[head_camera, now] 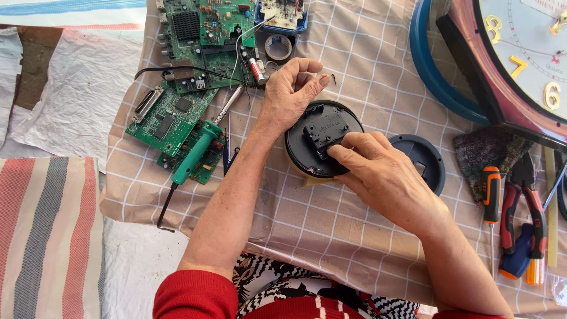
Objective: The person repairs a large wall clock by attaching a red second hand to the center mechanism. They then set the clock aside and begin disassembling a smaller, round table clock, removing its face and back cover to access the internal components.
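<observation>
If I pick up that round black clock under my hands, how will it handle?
The round black plastic clock looks light and stiff. Lying flat on the checked cloth, it probably won't roll, though on edge it could. The square black movement box on its back, under the right hand, might be fragile.

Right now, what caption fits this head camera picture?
Left hand steadies a round black clock back while right hand touches its square mechanism.
</observation>
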